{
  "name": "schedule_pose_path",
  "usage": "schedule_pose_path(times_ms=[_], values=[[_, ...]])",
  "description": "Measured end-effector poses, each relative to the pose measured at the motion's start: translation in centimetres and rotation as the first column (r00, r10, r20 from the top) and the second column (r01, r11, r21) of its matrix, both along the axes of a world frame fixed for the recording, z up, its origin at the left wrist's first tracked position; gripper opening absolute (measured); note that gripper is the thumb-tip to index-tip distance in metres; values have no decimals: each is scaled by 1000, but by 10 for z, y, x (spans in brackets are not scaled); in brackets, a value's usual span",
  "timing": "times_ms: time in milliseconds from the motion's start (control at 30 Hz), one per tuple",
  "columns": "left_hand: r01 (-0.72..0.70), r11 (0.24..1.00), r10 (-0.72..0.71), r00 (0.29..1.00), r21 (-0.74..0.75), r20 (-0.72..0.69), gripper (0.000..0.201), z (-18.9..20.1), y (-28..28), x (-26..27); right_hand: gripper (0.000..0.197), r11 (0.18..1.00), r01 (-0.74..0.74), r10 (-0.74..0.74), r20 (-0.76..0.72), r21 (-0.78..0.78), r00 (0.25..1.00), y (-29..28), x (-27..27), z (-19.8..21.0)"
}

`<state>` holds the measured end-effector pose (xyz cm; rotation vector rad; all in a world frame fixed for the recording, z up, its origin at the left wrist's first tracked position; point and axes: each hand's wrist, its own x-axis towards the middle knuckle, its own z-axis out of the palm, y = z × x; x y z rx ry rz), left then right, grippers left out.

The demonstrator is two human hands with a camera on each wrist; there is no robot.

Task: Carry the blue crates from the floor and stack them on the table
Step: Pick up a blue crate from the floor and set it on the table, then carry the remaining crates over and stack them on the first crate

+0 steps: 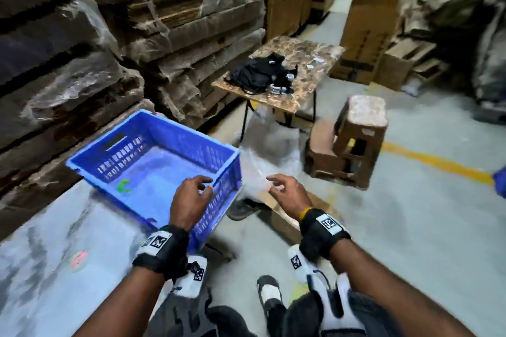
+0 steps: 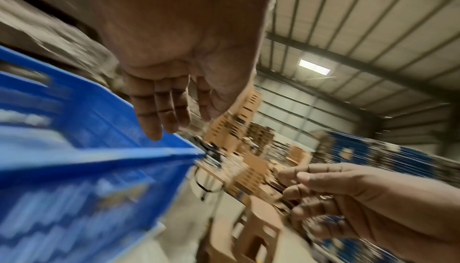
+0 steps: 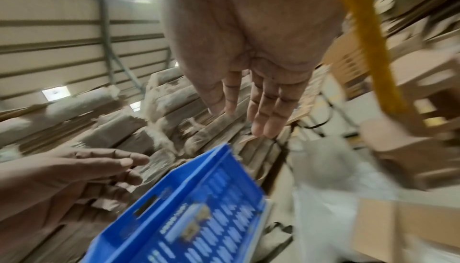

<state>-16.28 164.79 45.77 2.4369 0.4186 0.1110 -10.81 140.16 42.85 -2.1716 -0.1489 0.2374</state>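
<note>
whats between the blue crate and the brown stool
In the head view, a crumpled clear plastic sheet lies on the floor between the blue crate and the brown stool.

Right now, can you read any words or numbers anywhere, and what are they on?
No words or numbers can be read here.
Wrist bands on the left hand and right hand: black and white square code marks, not words.
Blue crate outer wall: a label, too blurred to read.
Round sticker on the table: too blurred.
Cardboard box: dark print, too blurred.
</note>
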Motion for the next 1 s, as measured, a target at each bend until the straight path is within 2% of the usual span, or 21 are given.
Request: schedule_pose_path(times_ms=[133,233,433,533,800,1000], values=[[255,965,-257,965,-61,-41,22,-13,-82,1,33,977,211,-213,-51,-44,976,-90,-63,-11],[404,911,-410,911,-86,-55,26,-17,-137,6,34,923,375,-381,-57,-87,923,-151,-102,-16],[653,751,-660,748,-95,-79,28,-21,-253,15,35,758,646,-652,-63,-93,756,-247,-166,-17],[725,683,-730,674,-86,-112,28,-28,-310,22,35,684,723,-729,-69,-96,681,-283,-184,-19],[906,423,-889,412,-14,-200,34,-50,-476,47,35,516,846,-856,-124,-134,502,-397,-193,-45],[955,294,-918,294,42,-267,37,-77,-612,90,35,484,862,-872,-174,-155,458,-512,-146,-81]])
